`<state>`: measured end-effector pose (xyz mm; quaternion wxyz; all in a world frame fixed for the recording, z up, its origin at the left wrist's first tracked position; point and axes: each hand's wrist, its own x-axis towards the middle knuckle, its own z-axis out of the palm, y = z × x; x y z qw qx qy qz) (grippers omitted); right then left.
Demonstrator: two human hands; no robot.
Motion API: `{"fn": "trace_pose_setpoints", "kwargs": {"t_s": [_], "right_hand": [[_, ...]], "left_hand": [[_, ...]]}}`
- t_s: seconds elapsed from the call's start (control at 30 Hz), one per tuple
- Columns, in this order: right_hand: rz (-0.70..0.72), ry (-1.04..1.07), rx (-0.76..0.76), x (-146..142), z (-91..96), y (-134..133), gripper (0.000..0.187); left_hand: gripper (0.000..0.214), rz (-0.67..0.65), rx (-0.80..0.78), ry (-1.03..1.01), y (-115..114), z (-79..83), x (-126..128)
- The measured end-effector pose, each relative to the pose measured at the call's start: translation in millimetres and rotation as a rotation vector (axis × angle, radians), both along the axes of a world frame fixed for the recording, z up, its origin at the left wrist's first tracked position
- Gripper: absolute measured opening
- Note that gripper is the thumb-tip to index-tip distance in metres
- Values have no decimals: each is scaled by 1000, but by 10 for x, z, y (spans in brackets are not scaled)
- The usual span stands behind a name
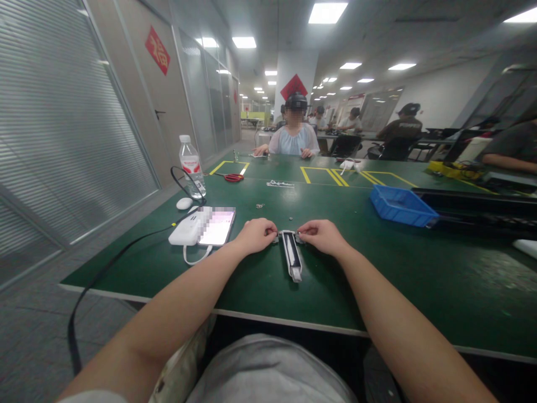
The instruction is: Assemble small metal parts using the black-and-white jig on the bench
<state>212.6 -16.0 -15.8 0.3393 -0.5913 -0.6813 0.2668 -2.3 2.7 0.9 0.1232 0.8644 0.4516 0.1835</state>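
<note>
A phone (218, 226) lies on the tabletop (377, 268), just left of your left fingers. Your left hand (255, 235) rests on the tabletop, fingers pinched closed against the left side of the long narrow part (292, 257) at its far end. The part lies flat between your fingers, its near end toward you. Your right hand (323, 235) pinches the opposite side likewise. The step in hand appears to be a two-sided hold at that end. The next move likely calls for even pressure from both sides, with the part kept flat.

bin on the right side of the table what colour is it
The bin is blue, shown best in the head view.
</note>
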Motion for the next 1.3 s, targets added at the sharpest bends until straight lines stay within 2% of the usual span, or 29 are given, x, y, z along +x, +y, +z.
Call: {"fn": "trace_pose_setpoints", "kwargs": {"t_s": [0.73,1.3], "right_hand": [[13,74,-9,23,-59,37,10],[-19,128,-40,-7,-18,14,11]], "left_hand": [[18,8,-9,-2,-5,3,-2],[19,-9,2,-15,26,-32,-9]]}}
